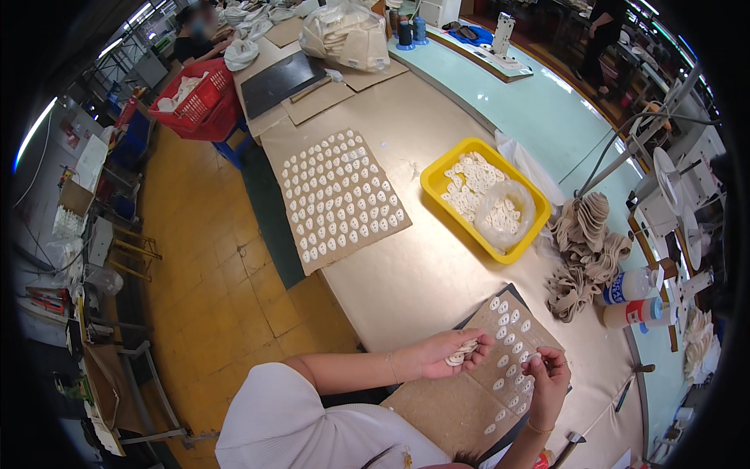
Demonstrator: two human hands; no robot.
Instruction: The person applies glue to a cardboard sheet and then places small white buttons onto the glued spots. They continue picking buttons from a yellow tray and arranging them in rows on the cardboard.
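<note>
My left hand (441, 356), palm up, cups several small white oval pieces (462, 353) with dark holes. Over the near cardboard sheet (437, 402), the fingers of my right hand (550, 379) pinch one similar white piece (533, 357). Rows of these ovals (501, 361) lie on the right part of that sheet, which rests on a dark board. Farther off to the left, a second cardboard sheet (344, 254) carries a full grid of the ovals. A yellow tray (431, 184) beyond my hands holds a loose heap of them and a clear plastic bag (504, 213).
Right of the tray are stacked beige fabric pieces (586, 223) and two bottles (625, 286). A hammer-like tool (574, 440) lies near my right forearm. At the far end are a black board (281, 84) and a filled plastic bag (344, 35). Red baskets (207, 102) stand left of the table.
</note>
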